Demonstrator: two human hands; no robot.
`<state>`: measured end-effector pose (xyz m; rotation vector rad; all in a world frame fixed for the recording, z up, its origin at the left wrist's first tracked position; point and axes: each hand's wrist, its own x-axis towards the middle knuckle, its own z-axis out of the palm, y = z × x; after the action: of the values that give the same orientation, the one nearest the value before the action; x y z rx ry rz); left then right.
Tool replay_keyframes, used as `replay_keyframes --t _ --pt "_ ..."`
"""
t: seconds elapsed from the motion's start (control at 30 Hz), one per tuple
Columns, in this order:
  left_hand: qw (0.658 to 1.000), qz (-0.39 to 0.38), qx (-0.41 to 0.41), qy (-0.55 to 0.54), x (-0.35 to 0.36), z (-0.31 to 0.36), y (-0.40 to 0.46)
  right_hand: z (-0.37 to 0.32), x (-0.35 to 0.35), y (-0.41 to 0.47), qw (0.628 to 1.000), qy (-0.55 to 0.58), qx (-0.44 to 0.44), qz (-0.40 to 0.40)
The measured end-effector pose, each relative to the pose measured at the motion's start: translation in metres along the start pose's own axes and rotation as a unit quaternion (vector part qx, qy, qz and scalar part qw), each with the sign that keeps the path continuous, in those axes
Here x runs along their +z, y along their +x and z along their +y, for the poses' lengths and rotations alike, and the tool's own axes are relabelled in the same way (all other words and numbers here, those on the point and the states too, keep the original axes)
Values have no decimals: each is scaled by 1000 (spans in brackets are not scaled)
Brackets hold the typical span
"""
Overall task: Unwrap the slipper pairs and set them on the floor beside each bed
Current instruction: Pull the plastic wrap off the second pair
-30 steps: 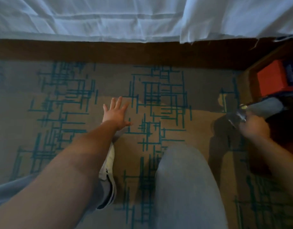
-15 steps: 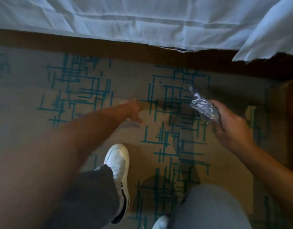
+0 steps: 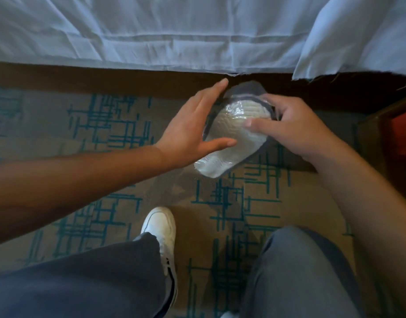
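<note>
White sneaker (on patterned carpet)

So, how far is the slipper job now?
Nothing is set down yet: the teal-patterned carpet beside the white-sheeted bed shows no slippers. The right hand holds the plastic-wrapped white slipper pair; the left hand reaches in. Unwrapping and placing remain.

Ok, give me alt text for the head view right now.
Both hands hold a plastic-wrapped slipper pair above patterned carpet beside a white-sheeted bed: right hand gripping it, left hand open against its side. A white sneaker and grey trouser legs fill the foreground.
</note>
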<state>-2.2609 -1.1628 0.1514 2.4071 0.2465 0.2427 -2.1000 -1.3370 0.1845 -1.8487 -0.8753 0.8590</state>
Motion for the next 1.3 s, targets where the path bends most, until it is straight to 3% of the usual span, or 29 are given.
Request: replay_keyframes --t 0.23,0.53,0.7,0.93,1.07,1.17,1.3 --pt "980 33 -69 -185 -26 23 -1 -18 30 -7 967 225 25 117" --pt "976 68 -103 -181 -32 25 7 -14 46 -3 926 323 55 185" --pt "968 59 -125 -211 -33 29 -2 -9 48 -8 935 280 68 209" --pt "959 75 -142 -235 -40 26 -1 -2 42 -13 924 321 105 179" --pt "965 64 -133 -216 -48 26 6 2 42 -9 899 342 140 238" --pt "967 65 -142 -202 -53 19 9 1 41 -8 891 347 90 278" --pt "953 62 -182 -233 -48 6 7 -4 47 -12 936 263 -3 235"
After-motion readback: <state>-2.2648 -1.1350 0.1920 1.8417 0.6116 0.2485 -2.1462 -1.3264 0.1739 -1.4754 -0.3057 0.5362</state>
